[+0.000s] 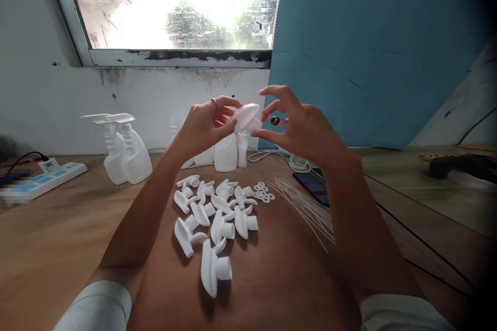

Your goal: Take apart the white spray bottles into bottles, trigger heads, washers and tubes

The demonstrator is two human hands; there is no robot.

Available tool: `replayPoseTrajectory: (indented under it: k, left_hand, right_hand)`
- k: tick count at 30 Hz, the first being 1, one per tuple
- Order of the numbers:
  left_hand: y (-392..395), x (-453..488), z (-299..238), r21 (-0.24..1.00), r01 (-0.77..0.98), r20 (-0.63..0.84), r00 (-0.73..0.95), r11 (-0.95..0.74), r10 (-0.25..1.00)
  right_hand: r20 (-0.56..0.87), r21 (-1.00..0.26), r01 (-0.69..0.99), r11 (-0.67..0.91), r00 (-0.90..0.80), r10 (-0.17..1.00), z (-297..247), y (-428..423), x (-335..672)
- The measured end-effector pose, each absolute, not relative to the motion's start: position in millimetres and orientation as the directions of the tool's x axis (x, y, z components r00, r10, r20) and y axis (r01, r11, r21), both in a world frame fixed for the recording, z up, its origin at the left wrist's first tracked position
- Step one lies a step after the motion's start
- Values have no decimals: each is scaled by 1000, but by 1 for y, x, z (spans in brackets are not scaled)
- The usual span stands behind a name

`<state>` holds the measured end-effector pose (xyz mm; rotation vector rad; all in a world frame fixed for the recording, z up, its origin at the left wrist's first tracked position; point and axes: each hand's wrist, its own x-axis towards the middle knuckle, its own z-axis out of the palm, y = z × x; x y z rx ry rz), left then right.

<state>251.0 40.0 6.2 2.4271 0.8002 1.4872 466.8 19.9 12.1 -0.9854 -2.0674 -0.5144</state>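
Note:
My left hand [209,124], with a ring on one finger, grips a white trigger spray head [245,117] by its body, above the table. The fingers and thumb of my right hand [295,124] are spread apart around its collar end; whether they touch it I cannot tell. Tucked in the right palm is a small cylinder with a dark brown end [275,121], its kind unclear. Below the hands, several white trigger spray heads [223,227] lie loosely grouped on the wooden table [279,279]. Small white ring washers [264,194] lie to their right, beside thin white tubes [303,204].
Translucent spray bottles [135,158] stand at the back left, with more bottles [225,155] behind my hands. A power strip [46,182] lies far left. Near my right forearm are a phone [312,186] and a coiled white cable [298,162]. Black cables [419,240] cross the right side.

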Motion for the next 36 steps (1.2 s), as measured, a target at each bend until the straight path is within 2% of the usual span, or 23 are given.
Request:
replayPoseTrajectory:
  k: [4, 10, 13, 17, 22, 27, 31, 36]
  left_hand:
    - [62, 249, 3, 516, 233, 748, 346, -824, 567]
    - [77, 256, -7, 648, 49, 667, 446, -760, 597]
    - [75, 260, -9, 703, -8, 620, 497, -711, 607]
    - [72, 265, -9, 688, 70, 626, 446, -723, 639]
    - [75, 266, -11, 635, 190, 667, 354, -749, 655]
    - [86, 268, -17, 683, 89, 646, 388, -725, 657]
    - [86, 270, -18, 663, 92, 670, 370, -743, 643]
    - [82, 270, -17, 652, 117, 677, 355, -749, 645]
  right_hand:
    - [788, 53, 827, 559, -379, 486, 10, 31, 469]
    - [748, 119, 780, 615, -478, 461, 3, 45, 465]
    - [697, 78, 724, 685, -531, 482, 1, 46, 459]
    - [704, 43, 737, 674, -501, 504, -6, 51, 450]
    - [737, 246, 757, 606, -552, 390, -19, 67, 451]
    - [792, 364, 751, 551, -561, 241, -24, 74, 450]
    - [820, 377, 762, 527, -539, 192, -24, 71, 445]
    - [830, 316, 785, 533, -501, 245, -23, 68, 442]
